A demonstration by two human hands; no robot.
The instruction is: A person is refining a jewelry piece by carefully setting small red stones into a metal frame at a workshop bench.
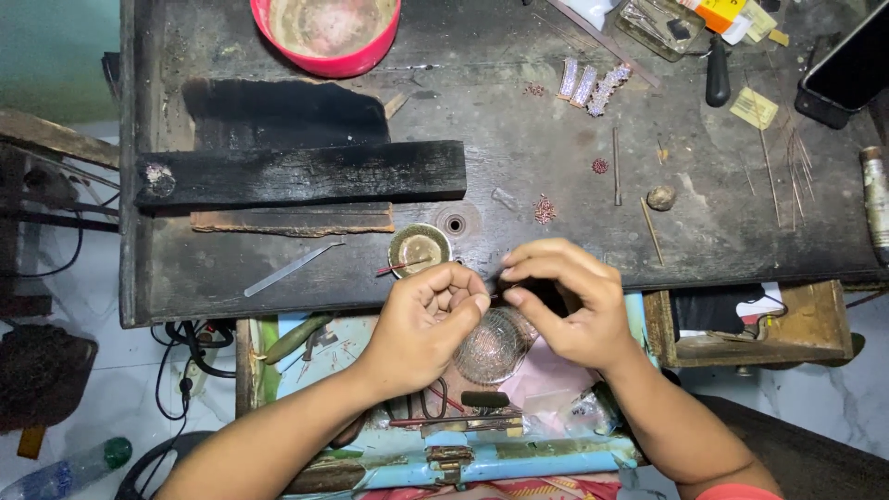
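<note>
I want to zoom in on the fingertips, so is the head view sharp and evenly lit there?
Head view: light is soft and even, no harsh glare; the left hand and right hand look slightly soft, so whatever is pinched between them is too small to make out; the dark workbench swallows detail.

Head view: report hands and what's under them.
Left hand and right hand pinched fingertip to fingertip; item between them too small to tell. Glass dish below. Brass cup just beyond, apart.
</note>
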